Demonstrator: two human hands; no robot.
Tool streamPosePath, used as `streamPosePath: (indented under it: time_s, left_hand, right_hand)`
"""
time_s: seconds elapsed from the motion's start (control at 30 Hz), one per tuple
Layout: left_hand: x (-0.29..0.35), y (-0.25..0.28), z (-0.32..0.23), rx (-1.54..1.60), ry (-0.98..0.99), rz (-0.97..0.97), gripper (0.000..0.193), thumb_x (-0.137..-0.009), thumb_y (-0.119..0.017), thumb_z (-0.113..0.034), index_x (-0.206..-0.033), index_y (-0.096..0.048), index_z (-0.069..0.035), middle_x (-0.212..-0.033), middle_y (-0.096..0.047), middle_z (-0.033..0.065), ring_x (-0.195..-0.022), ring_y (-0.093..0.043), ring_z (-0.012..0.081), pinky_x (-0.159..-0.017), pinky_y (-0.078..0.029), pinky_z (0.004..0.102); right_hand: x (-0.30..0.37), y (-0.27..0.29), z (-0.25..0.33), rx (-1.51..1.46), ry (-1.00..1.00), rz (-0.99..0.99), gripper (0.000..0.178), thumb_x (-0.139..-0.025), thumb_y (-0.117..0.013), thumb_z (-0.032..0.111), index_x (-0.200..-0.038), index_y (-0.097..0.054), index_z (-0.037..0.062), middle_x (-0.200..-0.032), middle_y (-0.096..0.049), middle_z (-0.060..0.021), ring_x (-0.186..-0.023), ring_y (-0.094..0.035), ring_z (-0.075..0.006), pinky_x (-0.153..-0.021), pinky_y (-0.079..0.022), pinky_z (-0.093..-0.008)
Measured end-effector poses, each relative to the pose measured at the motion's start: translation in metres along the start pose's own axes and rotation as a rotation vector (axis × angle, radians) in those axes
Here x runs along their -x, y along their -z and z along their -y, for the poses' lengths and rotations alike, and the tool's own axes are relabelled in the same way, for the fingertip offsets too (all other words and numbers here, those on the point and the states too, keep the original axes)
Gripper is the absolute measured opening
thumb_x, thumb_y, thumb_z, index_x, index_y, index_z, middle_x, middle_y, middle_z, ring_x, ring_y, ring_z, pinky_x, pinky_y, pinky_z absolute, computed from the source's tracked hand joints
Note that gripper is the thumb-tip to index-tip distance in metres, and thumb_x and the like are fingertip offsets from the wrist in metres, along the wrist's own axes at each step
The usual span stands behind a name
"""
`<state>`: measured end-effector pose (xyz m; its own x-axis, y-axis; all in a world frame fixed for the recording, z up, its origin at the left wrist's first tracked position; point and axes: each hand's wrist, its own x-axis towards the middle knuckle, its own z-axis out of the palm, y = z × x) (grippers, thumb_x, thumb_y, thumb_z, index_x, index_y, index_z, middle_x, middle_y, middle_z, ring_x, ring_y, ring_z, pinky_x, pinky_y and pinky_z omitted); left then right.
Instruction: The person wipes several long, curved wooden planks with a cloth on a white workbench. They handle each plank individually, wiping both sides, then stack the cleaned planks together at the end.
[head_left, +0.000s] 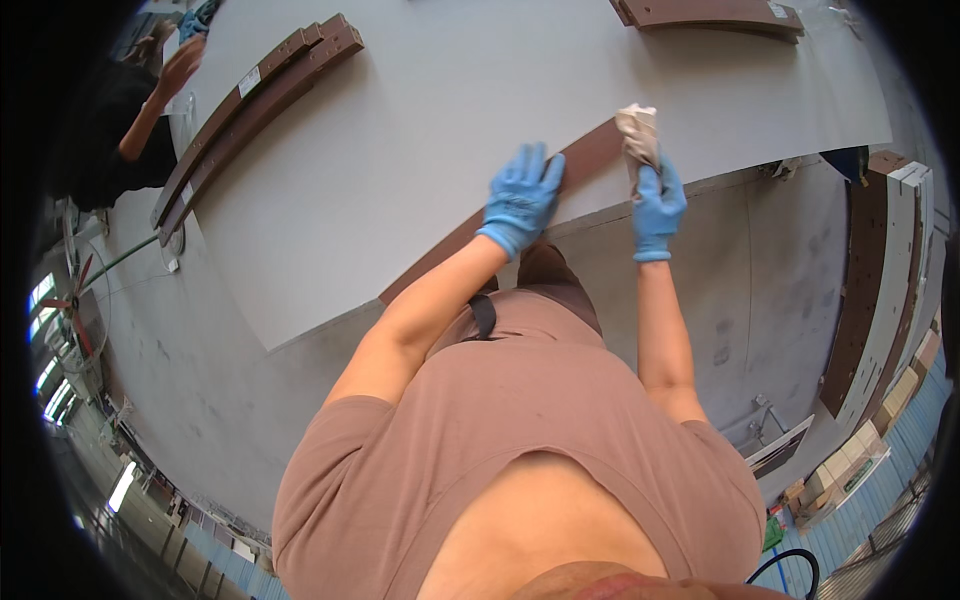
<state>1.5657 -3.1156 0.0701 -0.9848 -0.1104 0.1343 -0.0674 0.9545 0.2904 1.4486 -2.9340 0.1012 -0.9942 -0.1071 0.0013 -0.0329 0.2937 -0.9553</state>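
Observation:
A long reddish-brown board (592,160) lies at a slant along the near edge of a pale grey table (420,130). On top of it rests my left hand (523,200) in a blue glove, its fingers stretched out over the surface. My right hand (658,208), also gloved in blue, is closed around a crumpled off-white cloth (638,128). The cloth is at the board's right end; whether it touches the board I cannot tell. Part of the board is hidden under my left hand and forearm.
Stacked curved brown boards (265,95) lie at the table's left side, and more brown boards (715,14) at its far right. Another person's hand (180,68) is raised beyond the left stack. A tall stack of brown and white boards (880,290) stands right, off the table.

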Motion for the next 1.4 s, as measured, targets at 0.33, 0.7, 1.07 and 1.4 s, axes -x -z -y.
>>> streamPosePath:
  time_s: [0.33,0.7,1.07,1.4]
  left_hand:
    - [0.246,0.084,0.079,-0.132,0.505,0.278,0.105,-0.078,-0.084,-0.042,-0.163,-0.035,-0.004,-0.157,-0.043,0.0267,-0.145,-0.041,0.0488,-0.117,-0.037,0.0571]
    - [0.31,0.044,0.122,0.06,0.458,0.184,0.099,-0.073,-0.089,-0.033,-0.158,-0.046,-0.004,-0.119,-0.06,0.0156,-0.106,-0.058,0.0377,-0.092,-0.051,0.0481]
    - [0.309,0.052,0.119,0.074,0.417,0.071,0.095,-0.079,-0.085,-0.033,-0.159,-0.045,-0.002,-0.123,-0.061,0.0176,-0.109,-0.056,0.037,-0.097,-0.048,0.047]
    - [0.303,0.051,0.119,0.083,0.398,0.08,0.096,-0.079,-0.085,-0.034,-0.159,-0.044,0.0,-0.123,-0.061,0.0192,-0.11,-0.056,0.0382,-0.1,-0.047,0.0479]
  right_hand:
    - [-0.024,-0.036,-0.069,0.579,0.686,0.158,0.046,-0.085,-0.067,0.011,-0.13,-0.07,0.0124,-0.145,-0.063,-0.0164,-0.132,-0.061,-0.0381,-0.11,-0.05,-0.0488]
    - [0.247,-0.17,0.026,0.289,1.044,0.719,0.046,-0.082,-0.063,0.007,-0.128,-0.066,0.0053,-0.145,-0.061,-0.0159,-0.135,-0.058,-0.033,-0.116,-0.043,-0.0507]
    - [-0.063,-0.055,-0.098,0.58,0.753,0.038,0.036,-0.088,-0.062,0.005,-0.122,-0.074,0.0093,-0.133,-0.07,-0.0205,-0.128,-0.063,-0.0405,-0.113,-0.048,-0.0493]
    - [0.111,-0.106,-0.021,0.626,0.801,0.32,0.041,-0.084,-0.066,0.008,-0.124,-0.072,0.0121,-0.14,-0.067,-0.0166,-0.132,-0.061,-0.0378,-0.117,-0.042,-0.0549]
